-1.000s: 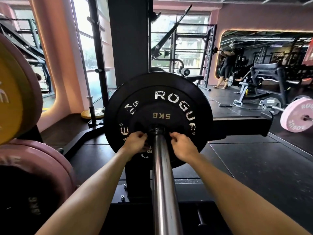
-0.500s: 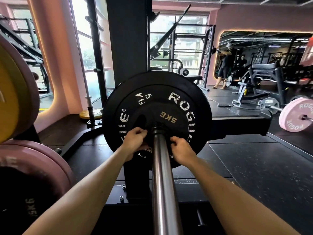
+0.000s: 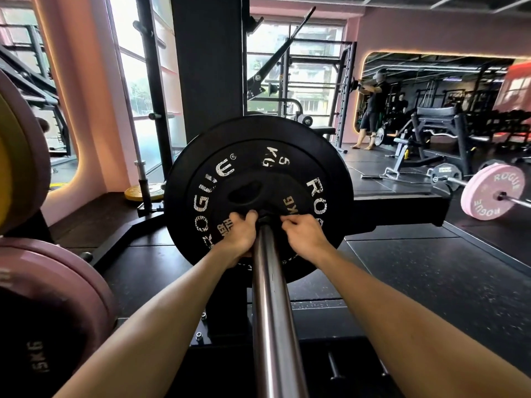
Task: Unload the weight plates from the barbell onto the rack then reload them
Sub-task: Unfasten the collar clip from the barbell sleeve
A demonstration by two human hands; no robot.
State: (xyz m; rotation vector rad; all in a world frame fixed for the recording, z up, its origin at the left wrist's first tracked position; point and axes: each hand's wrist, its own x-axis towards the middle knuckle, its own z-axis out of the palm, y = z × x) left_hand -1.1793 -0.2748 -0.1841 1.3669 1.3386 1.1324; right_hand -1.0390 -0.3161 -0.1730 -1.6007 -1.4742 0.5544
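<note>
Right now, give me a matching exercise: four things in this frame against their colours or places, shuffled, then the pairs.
Things:
1. Plate on the bar
2. Floor plate by the window
3. Far barbell's plate
4. Left hand

Matches:
A. pink
B. black
C. at the hub, left of the bar
D. yellow

Pairs: 1-B, 2-D, 3-A, 4-C

one black plate (image 3: 258,179) is counted on one barbell sleeve (image 3: 273,311), with two hands (image 3: 240,235) (image 3: 304,237) at it. three pink plates (image 3: 51,305) (image 3: 20,145) (image 3: 492,192) are seen, two near left and one far right. one yellow plate (image 3: 143,191) is counted far left.
</note>
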